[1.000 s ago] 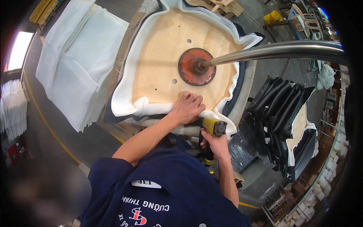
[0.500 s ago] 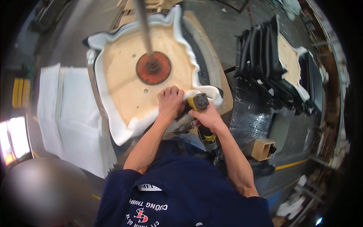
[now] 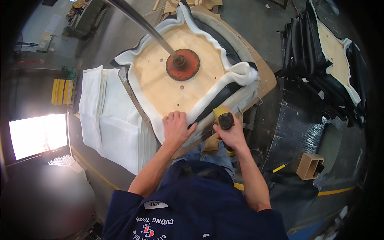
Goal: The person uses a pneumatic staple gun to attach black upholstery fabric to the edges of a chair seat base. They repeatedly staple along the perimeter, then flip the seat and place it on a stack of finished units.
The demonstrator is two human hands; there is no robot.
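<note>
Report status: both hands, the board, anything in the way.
Left hand at near corner of wooden board; right hand gripping yellow tool. White padding around board's edge. Red disc and metal rod cover its middle.

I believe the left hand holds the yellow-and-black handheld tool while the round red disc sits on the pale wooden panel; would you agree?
Not quite: in the head view, the right hand holds the yellow-and-black handheld tool; the round red disc does sit on the pale wooden panel.
</note>
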